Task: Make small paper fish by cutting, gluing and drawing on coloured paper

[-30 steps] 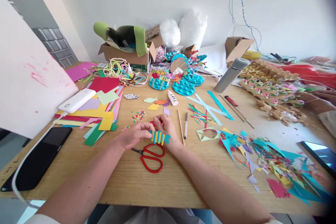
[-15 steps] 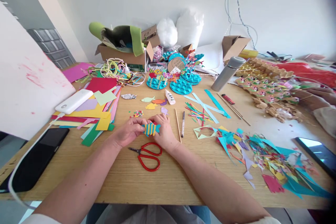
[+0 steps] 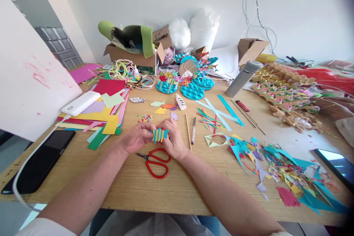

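Note:
Between my hands is a blue paper fish (image 3: 158,135) with yellow stripes, held just above the table. My left hand (image 3: 137,136) pinches its left end, and my right hand (image 3: 173,141) grips it near the tail on the right. Red-handled scissors (image 3: 155,162) lie directly below, blades pointing left. Beyond my hands rest a small heap of colourful paper bits (image 3: 145,118), a green paper fish (image 3: 157,103), a yellow one (image 3: 160,111) and a white glue bottle (image 3: 180,102). A wooden stick (image 3: 188,131) and a pen (image 3: 194,131) lie right of my right hand.
Coloured paper sheets (image 3: 110,86), a power bank (image 3: 80,103) and a black phone (image 3: 41,160) are at left. Paper scraps (image 3: 287,169) spread at right, near another phone (image 3: 336,166). A grey flask (image 3: 243,79) stands farther back. Another person's hand (image 3: 329,97) shows at the right edge.
The camera view has shifted slightly, moving the scene a little to the right. Both hands keep hold of the striped fish in nearly the same place.

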`<state>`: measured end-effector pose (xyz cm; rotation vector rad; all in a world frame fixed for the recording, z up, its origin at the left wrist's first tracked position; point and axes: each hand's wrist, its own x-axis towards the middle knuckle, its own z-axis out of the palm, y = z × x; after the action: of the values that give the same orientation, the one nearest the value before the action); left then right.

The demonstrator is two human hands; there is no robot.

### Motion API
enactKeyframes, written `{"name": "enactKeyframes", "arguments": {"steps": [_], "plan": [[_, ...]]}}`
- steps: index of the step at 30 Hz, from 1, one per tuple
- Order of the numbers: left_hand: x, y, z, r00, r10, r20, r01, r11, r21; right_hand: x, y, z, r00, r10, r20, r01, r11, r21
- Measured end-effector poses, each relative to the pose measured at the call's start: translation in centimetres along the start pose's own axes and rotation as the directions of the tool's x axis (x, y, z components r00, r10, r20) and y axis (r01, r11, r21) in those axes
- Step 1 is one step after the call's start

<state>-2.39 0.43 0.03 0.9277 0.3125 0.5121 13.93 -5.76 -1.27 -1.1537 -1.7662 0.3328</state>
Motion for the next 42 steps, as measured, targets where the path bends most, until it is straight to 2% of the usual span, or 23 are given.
{"name": "enactKeyframes", "arguments": {"steps": [5, 17, 21, 25, 28, 30, 32, 34, 35, 38, 40, 42], "plan": [[-0.1, 0.1, 0.1, 1.000, -0.001, 0.013, 0.001, 1.000, -0.017, 0.0, -0.3, -0.3, 0.999, -0.019, 0.029, 0.019, 1.000, 0.013], [0.1, -0.2, -0.4, 0.996, 0.015, -0.087, -0.018, 0.999, -0.031, 0.4, 0.1, -0.3, 0.995, -0.048, 0.089, 0.052, 0.998, -0.038], [0.1, -0.3, -0.3, 0.997, 0.016, -0.077, -0.019, 0.999, -0.040, 0.4, 0.2, -0.5, 0.992, -0.067, 0.108, 0.064, 0.997, 0.033], [0.1, 0.0, -0.2, 0.998, 0.032, -0.049, -0.034, 0.998, -0.050, 0.6, 0.2, -0.8, 0.998, 0.038, 0.041, -0.045, 0.984, 0.174], [0.2, 0.0, -0.3, 0.998, 0.028, -0.050, -0.031, 0.998, -0.060, 1.2, 0.0, -1.4, 0.988, 0.150, -0.030, -0.141, 0.968, 0.210], [0.2, -0.2, -0.5, 0.998, 0.024, -0.055, -0.027, 0.998, -0.052, 2.0, 0.1, -2.6, 0.972, 0.225, -0.063, -0.209, 0.958, 0.198], [0.2, -0.3, -0.7, 0.996, 0.046, -0.070, -0.048, 0.998, -0.033, 2.8, 0.7, -4.5, 0.951, 0.282, -0.131, -0.258, 0.951, 0.174], [0.2, -0.4, -0.8, 0.994, 0.061, -0.093, -0.064, 0.998, -0.026, 3.1, 1.8, -7.2, 0.918, 0.296, -0.262, -0.265, 0.953, 0.150], [0.2, -0.4, -0.8, 0.992, 0.066, -0.108, -0.069, 0.997, -0.023, 3.0, 2.6, -8.7, 0.891, 0.302, -0.338, -0.270, 0.953, 0.139], [0.3, -0.4, -0.6, 0.988, 0.063, -0.142, -0.064, 0.998, -0.003, 1.8, 5.0, -12.6, 0.772, 0.274, -0.574, -0.329, 0.944, 0.008], [0.3, -0.4, -0.5, 0.986, 0.053, -0.161, -0.053, 0.999, 0.003, 0.4, 6.6, -14.2, 0.750, 0.251, -0.612, -0.421, 0.895, -0.149], [0.4, -0.5, -0.5, 0.983, 0.044, -0.181, -0.045, 0.999, -0.001, -1.0, 7.8, -15.0, 0.755, 0.256, -0.603, -0.504, 0.815, -0.285]]}}
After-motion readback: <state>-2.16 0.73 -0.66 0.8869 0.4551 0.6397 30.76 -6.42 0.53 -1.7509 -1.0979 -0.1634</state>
